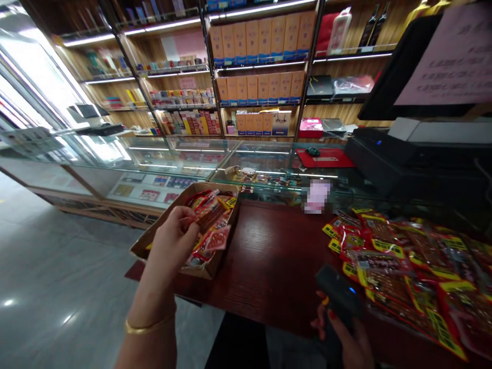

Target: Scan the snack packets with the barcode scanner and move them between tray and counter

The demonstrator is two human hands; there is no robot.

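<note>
Bearing packets (388,289) | glossy reddish table (265,246) | glass counter (200,159) beyond | lit shelves (265,67)

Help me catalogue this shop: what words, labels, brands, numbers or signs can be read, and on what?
None can be read for certain.
Pink sheet: lines of writing, too blurred.
Packets: print on yellow, too small and blurred.
Tan boxes: characters, too small.
Pink shelf sign: too blurred.

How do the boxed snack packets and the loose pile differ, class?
The boxed snack packets sit in a cardboard box; the loose pile lies on the table. The boxed packets are compact; the loose pile spreads wider. The left hand is at the boxed packets; a barcode scanner is near the loose pile. Both show red and yellow.
</note>
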